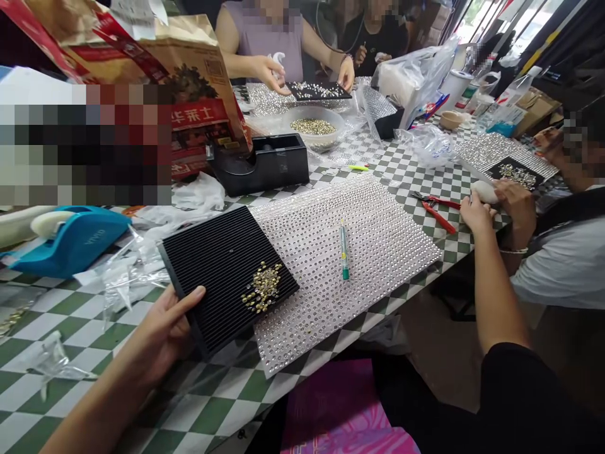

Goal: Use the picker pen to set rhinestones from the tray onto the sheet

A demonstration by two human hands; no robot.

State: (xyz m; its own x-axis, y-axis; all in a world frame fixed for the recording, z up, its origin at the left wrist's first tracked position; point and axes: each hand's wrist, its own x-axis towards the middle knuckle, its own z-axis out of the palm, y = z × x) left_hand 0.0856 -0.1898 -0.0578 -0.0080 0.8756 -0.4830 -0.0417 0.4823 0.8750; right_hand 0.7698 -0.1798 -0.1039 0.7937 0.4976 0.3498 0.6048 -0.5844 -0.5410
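My left hand (pixel 163 337) grips the left edge of a black ridged tray (pixel 212 265), thumb on top. Loose gold and clear rhinestones (pixel 263 287) lie heaped near the tray's right corner, and the tray is tilted over a rhinestone-covered sheet (pixel 378 233). On that sheet rests a green-capped pen-like tool (pixel 345 252). My right hand (pixel 476 213) is stretched far to the right, its fingers closed at a whitish rounded thing (pixel 484 192) whose kind I cannot make out. A co-worker's hand is right beside it. Red-handled pliers (pixel 437 211) lie just left of my right hand.
A black tape dispenser (pixel 265 165) and a blue one (pixel 75 239) stand to the left, near a paper bag (pixel 198 94). Behind the sheet is a bowl of gold rhinestones (pixel 314 126). Co-workers sit across and at right with black trays (pixel 319 91). Crumpled plastic (pixel 137 271) lies left.
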